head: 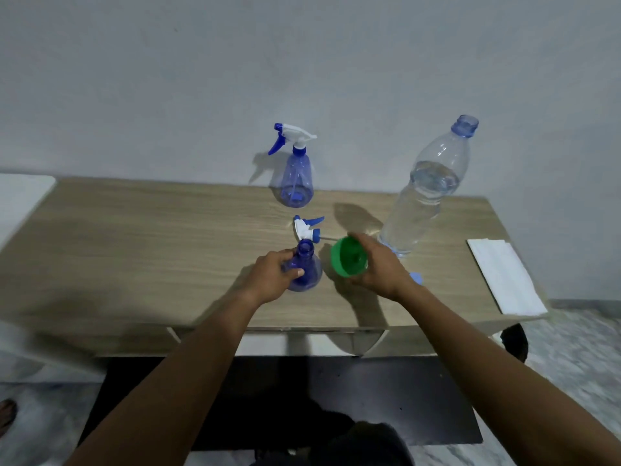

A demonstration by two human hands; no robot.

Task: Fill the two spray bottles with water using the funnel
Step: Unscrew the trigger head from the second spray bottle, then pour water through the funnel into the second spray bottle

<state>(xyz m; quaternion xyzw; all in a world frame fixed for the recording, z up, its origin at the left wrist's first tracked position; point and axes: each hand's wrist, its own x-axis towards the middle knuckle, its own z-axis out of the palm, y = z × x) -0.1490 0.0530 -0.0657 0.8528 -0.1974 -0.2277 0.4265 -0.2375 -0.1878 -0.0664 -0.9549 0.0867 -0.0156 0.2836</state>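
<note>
On the table (134, 237) our left hand (268, 275) grips the open blue bottle (304, 270), our right hand (376, 267) the green funnel (347, 257) beside it. Behind lie a sprayer head (307, 227), a cap (416, 276) and napkin (504, 275); farther stand the uncapped water bottle (423, 190) and capped sprayer (297, 169).

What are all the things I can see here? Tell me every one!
Open spray bottle: 1, blue, near table middle, head off, held.
Capped spray bottle: 1, blue with white-blue head, back of table.
Loose spray head: 1, white and blue, lying between the two bottles.
Funnel: 1, green, held beside the open bottle.
Water bottle: 1, clear, uncapped, partly full, right.
Bottle cap: 1, light blue, by right wrist.
Folded tissue: 1, white, right edge.
Table: 1, light wood.
Left hand: grips open bottle.
Right hand: holds funnel.
</note>
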